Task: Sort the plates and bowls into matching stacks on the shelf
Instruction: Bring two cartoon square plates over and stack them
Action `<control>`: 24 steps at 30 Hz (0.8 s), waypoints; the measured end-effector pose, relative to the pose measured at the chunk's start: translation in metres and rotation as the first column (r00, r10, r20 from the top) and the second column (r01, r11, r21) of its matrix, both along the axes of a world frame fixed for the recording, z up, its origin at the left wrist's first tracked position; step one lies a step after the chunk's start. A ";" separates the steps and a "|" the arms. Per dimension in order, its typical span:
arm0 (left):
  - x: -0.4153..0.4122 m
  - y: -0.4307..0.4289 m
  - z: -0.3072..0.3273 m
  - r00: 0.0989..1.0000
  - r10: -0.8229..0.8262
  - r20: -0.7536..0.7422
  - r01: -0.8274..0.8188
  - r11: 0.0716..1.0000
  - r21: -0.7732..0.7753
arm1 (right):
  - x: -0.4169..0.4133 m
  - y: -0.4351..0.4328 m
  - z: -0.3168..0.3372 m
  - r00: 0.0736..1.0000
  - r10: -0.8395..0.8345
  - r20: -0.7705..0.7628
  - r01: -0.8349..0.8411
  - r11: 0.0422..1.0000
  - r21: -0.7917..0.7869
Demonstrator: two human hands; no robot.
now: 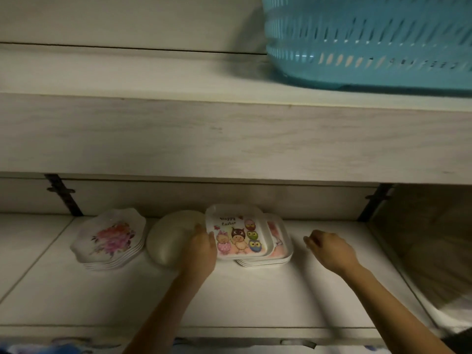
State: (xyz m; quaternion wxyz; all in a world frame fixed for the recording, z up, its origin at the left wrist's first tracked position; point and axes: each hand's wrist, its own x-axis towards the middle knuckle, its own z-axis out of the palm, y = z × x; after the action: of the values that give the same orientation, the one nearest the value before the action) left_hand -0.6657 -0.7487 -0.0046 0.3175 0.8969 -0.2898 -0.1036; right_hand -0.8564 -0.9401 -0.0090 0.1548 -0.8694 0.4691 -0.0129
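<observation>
1. Gripping the left edge of a square cartoon plate [238,236], the left hand [201,247] has its thumb on the plate's printed face and its fingers hidden beneath.
2. That square cartoon plate shows chicks and owls under the words "Happy Easter"; it lies tilted and shifted left on the stack of square plates [277,252], overhanging the stack's left side.
3. The stack of square plates sits on the lower shelf [255,297], near its back wall, with a pinkish print showing on the topmost plate's exposed right part.
4. A plain white round bowl [169,238], turned upside down as far as the blur allows, rests just left of the held plate, and the left hand partly covers its right side.
5. A stack of scalloped floral plates [109,238] stands further left, just beside the bowl, with a pink flower print on top.
6. The right hand [329,250] hovers over the bare shelf to the right of the square stack, fingers loosely curled and holding nothing.
7. A blue perforated basket [370,39] stands on the upper shelf [178,134], toward the right.
</observation>
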 end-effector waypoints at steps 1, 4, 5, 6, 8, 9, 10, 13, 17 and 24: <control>-0.005 -0.008 0.001 0.999 -0.007 -0.033 0.007 1.000 0.007 | -0.006 0.002 0.002 1.000 0.006 0.006 -0.006 1.000 -0.014; -0.017 -0.027 0.003 0.995 -0.061 -0.078 0.064 0.997 0.045 | -0.021 0.008 0.008 0.999 0.027 0.039 -0.024 0.998 -0.056; -0.020 -0.031 0.002 0.994 -0.082 -0.076 0.088 0.993 0.073 | -0.025 0.010 0.010 0.998 0.036 0.050 -0.033 0.997 -0.063; -0.022 -0.036 0.000 0.993 -0.107 -0.054 0.113 0.988 0.107 | -0.029 0.012 0.011 0.997 0.046 0.056 -0.042 0.997 -0.070; -0.024 -0.042 -0.004 0.989 -0.147 -0.012 0.147 0.974 0.173 | -0.035 0.016 0.015 0.997 0.064 0.052 -0.059 0.994 -0.096; -0.024 -0.045 -0.007 0.987 -0.160 -0.007 0.159 0.968 0.193 | -0.036 0.017 0.016 0.996 0.073 0.049 -0.067 0.991 -0.112; -0.024 -0.048 -0.010 0.985 -0.172 0.001 0.168 0.963 0.209 | -0.037 0.018 0.017 0.996 0.080 0.047 -0.074 0.990 -0.124; -0.022 -0.051 -0.012 0.981 -0.193 0.005 0.185 0.947 0.264 | -0.038 0.022 0.019 0.995 0.084 0.048 -0.077 0.988 -0.136; -0.021 -0.044 -0.008 0.989 -0.142 -0.047 0.149 0.957 0.250 | -0.031 0.029 0.021 0.992 0.114 0.057 -0.105 0.983 -0.149; -0.008 0.010 0.004 0.974 -0.214 0.075 0.184 0.940 0.287 | 0.006 0.050 0.023 0.969 0.243 0.054 -0.236 0.965 -0.116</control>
State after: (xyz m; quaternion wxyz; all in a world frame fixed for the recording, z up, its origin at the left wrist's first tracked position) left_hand -0.6740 -0.7391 -0.0006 0.1604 0.9029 -0.3779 -0.1275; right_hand -0.8499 -0.8906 0.0140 0.1234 -0.9259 0.3537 -0.0489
